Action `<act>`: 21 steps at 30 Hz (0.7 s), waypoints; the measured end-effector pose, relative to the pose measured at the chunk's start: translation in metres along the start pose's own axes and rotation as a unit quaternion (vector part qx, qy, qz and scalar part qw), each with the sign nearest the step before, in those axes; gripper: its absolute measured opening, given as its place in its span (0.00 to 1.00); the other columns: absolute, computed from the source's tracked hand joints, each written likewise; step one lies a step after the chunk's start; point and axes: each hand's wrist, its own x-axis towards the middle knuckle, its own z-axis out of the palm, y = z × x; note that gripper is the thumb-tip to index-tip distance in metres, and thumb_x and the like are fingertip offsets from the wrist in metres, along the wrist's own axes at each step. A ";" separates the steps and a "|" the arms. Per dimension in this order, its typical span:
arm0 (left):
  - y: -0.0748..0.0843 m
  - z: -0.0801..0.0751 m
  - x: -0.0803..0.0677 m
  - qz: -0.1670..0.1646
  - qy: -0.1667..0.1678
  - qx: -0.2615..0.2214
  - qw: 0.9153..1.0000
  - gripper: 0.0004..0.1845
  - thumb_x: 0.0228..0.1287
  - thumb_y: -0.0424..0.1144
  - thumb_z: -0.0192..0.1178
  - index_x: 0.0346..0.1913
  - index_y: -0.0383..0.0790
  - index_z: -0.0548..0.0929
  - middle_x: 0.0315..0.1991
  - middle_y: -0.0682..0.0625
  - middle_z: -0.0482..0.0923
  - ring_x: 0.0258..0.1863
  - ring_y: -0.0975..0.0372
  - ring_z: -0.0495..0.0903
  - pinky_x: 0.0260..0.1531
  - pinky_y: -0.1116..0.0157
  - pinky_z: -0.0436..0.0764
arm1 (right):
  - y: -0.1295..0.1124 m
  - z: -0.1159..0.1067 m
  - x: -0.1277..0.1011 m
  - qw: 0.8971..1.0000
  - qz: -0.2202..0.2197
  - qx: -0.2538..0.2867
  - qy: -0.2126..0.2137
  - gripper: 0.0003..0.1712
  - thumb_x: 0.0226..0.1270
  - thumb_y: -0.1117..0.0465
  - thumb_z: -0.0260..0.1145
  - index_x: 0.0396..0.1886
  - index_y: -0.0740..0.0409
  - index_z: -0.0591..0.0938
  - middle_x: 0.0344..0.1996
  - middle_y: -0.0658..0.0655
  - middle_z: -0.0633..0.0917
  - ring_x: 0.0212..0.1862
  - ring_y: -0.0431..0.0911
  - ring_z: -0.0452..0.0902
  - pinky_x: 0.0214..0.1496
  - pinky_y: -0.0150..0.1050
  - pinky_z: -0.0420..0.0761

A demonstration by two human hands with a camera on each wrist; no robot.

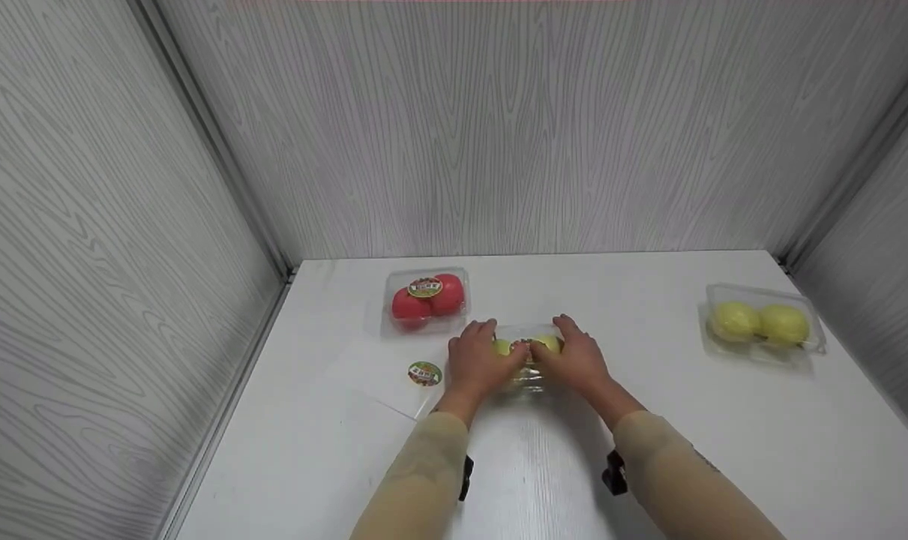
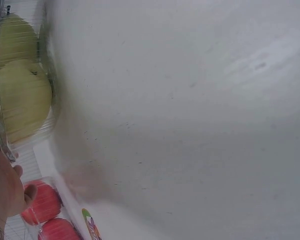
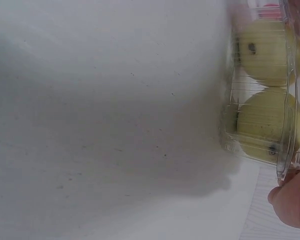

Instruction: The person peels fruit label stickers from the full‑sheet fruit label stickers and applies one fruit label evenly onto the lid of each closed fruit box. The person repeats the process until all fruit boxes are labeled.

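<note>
A clear plastic box (image 1: 529, 358) with two yellow-green apples lies on the white table (image 1: 543, 465) in the middle. My left hand (image 1: 483, 364) grips its left end and my right hand (image 1: 579, 360) its right end, fingers curled over the far rim and thumbs meeting on the lid. The left wrist view shows the box (image 2: 21, 92) at the upper left, with part of my left hand (image 2: 4, 192) below it. In the right wrist view the box (image 3: 264, 100) stands at the right, and a fingertip of my right hand (image 3: 293, 205) touches its rim.
A clear box of two red apples (image 1: 426, 300) with a round sticker sits behind and left of my hands. Another box of two yellow apples (image 1: 761, 326) lies far right. A flat clear sheet with a round sticker (image 1: 425, 373) rests left of my left hand. Grey walls enclose the table.
</note>
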 end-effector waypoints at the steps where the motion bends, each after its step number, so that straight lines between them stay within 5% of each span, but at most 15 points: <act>1: 0.000 0.000 0.000 -0.001 -0.002 0.000 1.000 0.40 0.65 0.63 0.62 0.70 0.36 0.81 0.64 0.43 0.82 0.66 0.53 0.78 0.61 0.49 0.74 | 0.000 0.000 0.000 1.000 -0.003 0.000 0.002 0.45 0.74 0.43 0.65 0.79 0.67 0.66 0.78 0.70 0.67 0.76 0.70 0.64 0.78 0.64 0.60; 21: -0.004 0.005 0.004 -0.009 -0.019 0.012 1.000 0.38 0.68 0.63 0.60 0.70 0.38 0.81 0.64 0.43 0.81 0.65 0.53 0.78 0.62 0.49 0.74 | 0.004 0.002 0.000 1.000 -0.019 -0.004 0.008 0.42 0.76 0.47 0.64 0.79 0.69 0.66 0.80 0.70 0.64 0.79 0.66 0.60 0.81 0.62 0.55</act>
